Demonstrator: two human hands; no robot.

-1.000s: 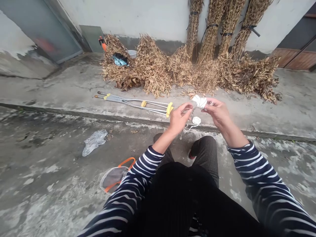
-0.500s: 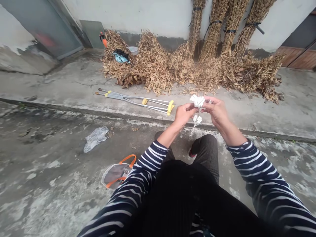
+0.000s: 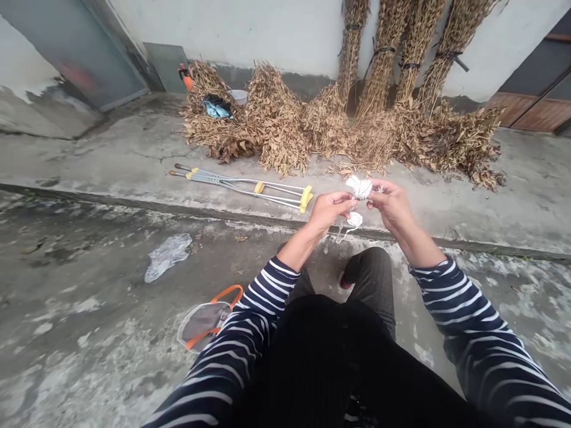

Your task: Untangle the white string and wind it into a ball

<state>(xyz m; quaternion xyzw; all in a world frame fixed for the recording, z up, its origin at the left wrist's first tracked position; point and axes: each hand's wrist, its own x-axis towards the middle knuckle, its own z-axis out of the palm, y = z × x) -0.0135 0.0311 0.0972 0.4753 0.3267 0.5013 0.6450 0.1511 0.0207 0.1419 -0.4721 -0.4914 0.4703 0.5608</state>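
Observation:
In front of me I hold a small wound bundle of white cord [image 3: 360, 186] with thin dark lines across it. My left hand [image 3: 331, 209] pinches its lower left side between thumb and fingers. My right hand [image 3: 389, 202] grips it from the right, fingers closed, with a bit of white stuff showing by the fingertips. Below the bundle hangs a smaller white coil [image 3: 355, 220], and a thin loose end dangles under my left fingers. Exactly what the white material is cannot be made out.
A pair of crutches [image 3: 250, 188] lies on the raised concrete ledge. Dried plant stalks [image 3: 281, 125] are heaped behind, with tied bundles [image 3: 386, 53] leaning on the wall. A clear plastic bag [image 3: 168, 255] and a bag with orange handles [image 3: 205, 324] are on the lower ground.
The white bundle has turned slightly between my hands, and the smaller hanging piece now shows a rounder face. Both hands keep hold. The view has shifted a little.

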